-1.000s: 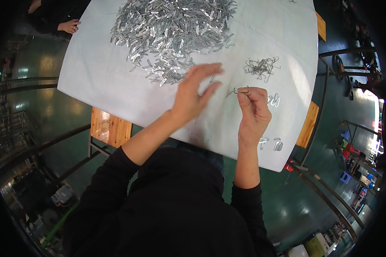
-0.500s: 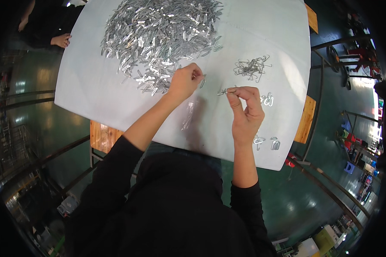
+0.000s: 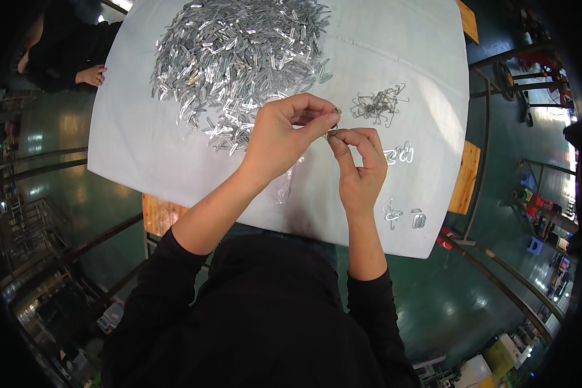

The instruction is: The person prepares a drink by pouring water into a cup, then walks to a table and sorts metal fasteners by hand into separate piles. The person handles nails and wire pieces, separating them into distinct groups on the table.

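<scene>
View: looking down from the head at a white-covered surface (image 3: 142,155), the person's black sleeves entering from below.
Left hand (image 3: 281,139): raised over the middle of the surface, fingers curled, thumb and forefinger pressed together on a small metal piece (image 3: 330,134).
Right hand (image 3: 361,169): just beside the left, fingertips meeting it — thumb and forefinger pinch the same small piece from the other side. What exactly the piece is made of is too small to tell.
Pile of shiny metal clips (image 3: 236,61): large, spread across the far half of the surface, its near edge just behind the left hand.
Tangle of thin wire springs (image 3: 378,103): a small heap to the right of the hands, apart from the big pile.
Finished pieces (image 3: 401,154): a few lie right of the right hand; more (image 3: 404,215) near the front right edge.
Other person: a hand (image 3: 89,75) rests at the far left corner.
Doing it well: probably best to keep both pinches close to the joint, hold the piece steady with one hand and ease the parts together with the other — gently, so the thin wire does not bend or spring away.
</scene>
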